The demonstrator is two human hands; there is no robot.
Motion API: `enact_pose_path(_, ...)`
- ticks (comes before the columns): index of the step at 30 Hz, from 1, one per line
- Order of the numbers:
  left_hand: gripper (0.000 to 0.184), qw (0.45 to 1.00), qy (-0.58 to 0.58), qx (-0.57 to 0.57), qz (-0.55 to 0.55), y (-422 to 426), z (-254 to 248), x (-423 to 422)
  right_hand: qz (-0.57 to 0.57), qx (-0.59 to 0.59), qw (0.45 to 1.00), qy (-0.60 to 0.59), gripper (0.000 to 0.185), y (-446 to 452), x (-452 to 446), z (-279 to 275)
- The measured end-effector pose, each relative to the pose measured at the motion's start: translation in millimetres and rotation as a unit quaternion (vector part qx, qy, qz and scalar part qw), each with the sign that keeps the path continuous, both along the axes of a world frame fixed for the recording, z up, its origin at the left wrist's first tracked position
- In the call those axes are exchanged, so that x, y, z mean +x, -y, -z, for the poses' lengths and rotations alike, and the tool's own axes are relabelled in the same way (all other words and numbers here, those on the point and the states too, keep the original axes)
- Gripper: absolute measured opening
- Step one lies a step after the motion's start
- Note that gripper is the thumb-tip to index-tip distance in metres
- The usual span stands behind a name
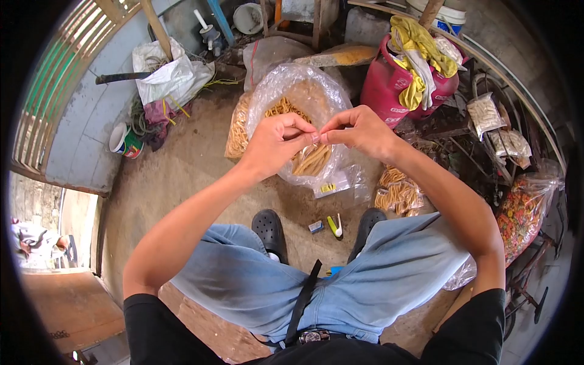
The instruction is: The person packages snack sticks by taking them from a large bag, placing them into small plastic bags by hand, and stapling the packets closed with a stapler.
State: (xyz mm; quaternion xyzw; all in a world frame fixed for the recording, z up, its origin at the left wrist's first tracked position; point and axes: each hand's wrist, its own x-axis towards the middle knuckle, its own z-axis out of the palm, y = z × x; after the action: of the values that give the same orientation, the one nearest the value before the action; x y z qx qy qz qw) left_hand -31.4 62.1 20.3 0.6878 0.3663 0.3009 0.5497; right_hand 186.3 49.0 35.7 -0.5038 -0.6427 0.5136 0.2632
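My left hand (pixel 277 143) and my right hand (pixel 362 132) meet above the big bag, thumb and forefinger of each pinched together. Between them they grip the top of a small clear plastic bag with stick snacks (pixel 313 160) hanging below the fingertips. Behind it stands a large open clear plastic bag (pixel 331 91), partly filled with loose brown stick snacks (pixel 286 108). A packet of clear plastic bags (pixel 333 185) lies at its front edge. On the floor between my shoes are a green and white stapler (pixel 334 226) and a small blue box (pixel 316 227).
Several filled snack packets (pixel 398 190) lie on the floor to the right. Another bag of snacks (pixel 237 131) leans at the left. Pink gas cylinders (pixel 384 85) with yellow cloth stand behind. A large bag of colourful snacks (pixel 524 210) is at far right.
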Motion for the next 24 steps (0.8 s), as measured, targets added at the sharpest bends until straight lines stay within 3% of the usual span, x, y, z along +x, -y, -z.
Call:
enact_pose_path(7, 0.025, 0.995, -0.004, -0.093, -0.02, -0.7, -3.4, 4.6, 0.048, 0.021, 0.999, -0.012, 0.019, 6.4, -7.9, -8.4)
enact_pose_path(17, 0.021, 0.999, -0.042, -0.028, -0.007, -3.5, 2.7, -0.8, 0.039, -0.008, 0.998, -0.039, 0.02, 3.2, -5.8, 6.0)
enact_pose_path(20, 0.02, 0.998, -0.055, 0.0, 0.002, -8.2, 9.4, -3.6, 0.03, -0.029, 0.998, -0.041, 0.024, -6.0, -0.3, 28.1)
enact_pose_path(22, 0.019, 0.994, -0.098, 0.045, 0.034, -10.8, 11.3, -7.7, 0.053, -0.114, 0.989, -0.075, 0.027, -9.9, 2.6, 56.4)
enact_pose_path(24, 0.019, 0.991, -0.11, 0.064, 0.048, -15.5, 18.5, -11.8, 0.022, -0.143, 0.989, 0.023, 0.037, -1.9, 6.6, 91.2)
